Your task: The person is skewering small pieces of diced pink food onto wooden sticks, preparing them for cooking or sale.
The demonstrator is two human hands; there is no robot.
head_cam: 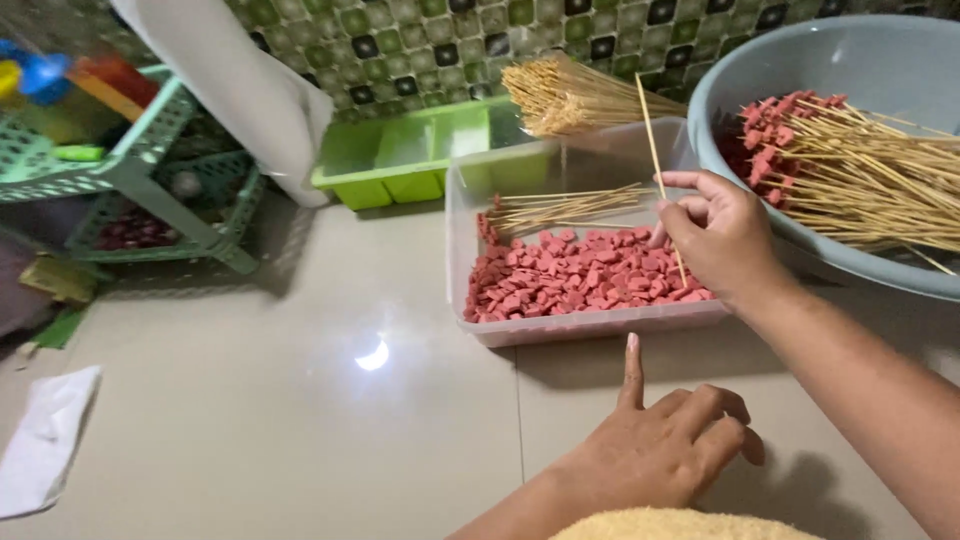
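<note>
A glossy beige tiled floor (300, 400) carries a round grey plastic basin (860, 60) (far right) of loaded skewers. Left of it, a clear rectangular tub (600, 325) holds pink sausage chunks (570, 280). The right hand (722, 235) fingers pinch a thin bamboo skewer (655, 150) over the tub; the left hand (655, 450), empty, rests near, its forefinger extended.

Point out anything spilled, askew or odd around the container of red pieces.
Nothing spilled: the red pieces stay inside the clear container. A crumpled white cloth lies loose on the floor, far left. The right hand holds one skewer.
</note>
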